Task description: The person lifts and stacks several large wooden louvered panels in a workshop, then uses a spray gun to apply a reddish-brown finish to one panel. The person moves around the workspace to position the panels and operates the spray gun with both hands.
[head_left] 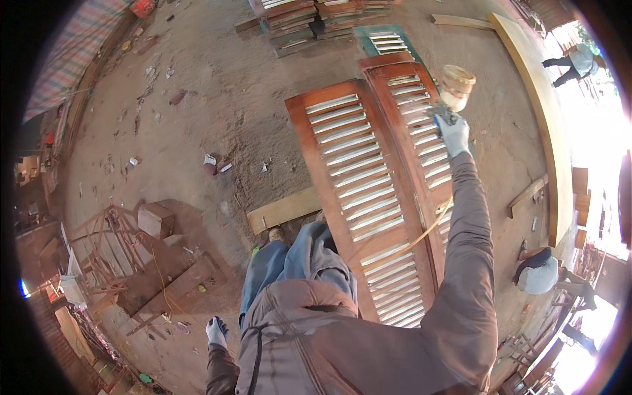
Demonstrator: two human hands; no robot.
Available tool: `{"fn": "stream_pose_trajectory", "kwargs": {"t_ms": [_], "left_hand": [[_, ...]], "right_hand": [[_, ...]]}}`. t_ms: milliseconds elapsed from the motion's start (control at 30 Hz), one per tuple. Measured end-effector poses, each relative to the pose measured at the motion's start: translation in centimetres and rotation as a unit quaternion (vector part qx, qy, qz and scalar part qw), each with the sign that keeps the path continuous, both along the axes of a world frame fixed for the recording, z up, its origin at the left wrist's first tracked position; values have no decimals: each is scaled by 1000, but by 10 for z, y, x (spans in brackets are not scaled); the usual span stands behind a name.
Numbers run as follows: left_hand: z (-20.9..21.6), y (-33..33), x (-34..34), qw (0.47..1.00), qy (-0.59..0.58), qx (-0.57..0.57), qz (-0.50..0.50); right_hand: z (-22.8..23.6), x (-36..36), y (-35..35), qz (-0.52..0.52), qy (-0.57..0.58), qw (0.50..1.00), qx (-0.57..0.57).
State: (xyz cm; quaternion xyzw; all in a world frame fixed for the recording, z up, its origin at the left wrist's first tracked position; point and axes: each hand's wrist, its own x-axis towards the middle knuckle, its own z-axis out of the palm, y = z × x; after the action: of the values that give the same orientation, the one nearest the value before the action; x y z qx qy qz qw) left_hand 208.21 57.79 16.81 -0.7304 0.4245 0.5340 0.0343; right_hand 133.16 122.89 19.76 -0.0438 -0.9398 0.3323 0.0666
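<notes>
At the far right my right hand (454,135), in a pale glove, is closed around a spray gun (444,114). A cup (457,89) of pale liquid sits on top of the gun. The gun is over the far end of a red-brown louvred shutter (421,122) with whitish gaps between its slats. A second red-brown louvred shutter (368,184) lies to its left, reaching back toward my legs. A yellowish hose (431,227) crosses both panels below my right arm. My left hand (216,331), gloved in white and dark, hangs low beside me; its finger position is unclear.
A green louvred panel (390,43) and stacked shutters (289,26) lie beyond. A wooden plank (283,209) is by my feet. A long board (536,118) stretches along the right. A cardboard box (156,220) stands left. Other people (538,271) are at the right.
</notes>
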Motion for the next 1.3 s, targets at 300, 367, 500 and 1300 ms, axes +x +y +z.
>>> {"fn": "stream_pose_trajectory", "kwargs": {"t_ms": [300,367,500,1300], "left_hand": [[-45,33,-22,883,-11,-104,-458],[-36,35,-50,952,-26,27,-303],[-23,30,-102,965,-4,22,-261],[-35,39,-105,960,-16,63,-272]], "right_hand": [[-13,-61,54,-89,24,944,316],[-24,-51,42,-25,9,972,232],[-32,-16,-1,58,-60,991,109],[-40,14,63,-16,-47,981,188]]}}
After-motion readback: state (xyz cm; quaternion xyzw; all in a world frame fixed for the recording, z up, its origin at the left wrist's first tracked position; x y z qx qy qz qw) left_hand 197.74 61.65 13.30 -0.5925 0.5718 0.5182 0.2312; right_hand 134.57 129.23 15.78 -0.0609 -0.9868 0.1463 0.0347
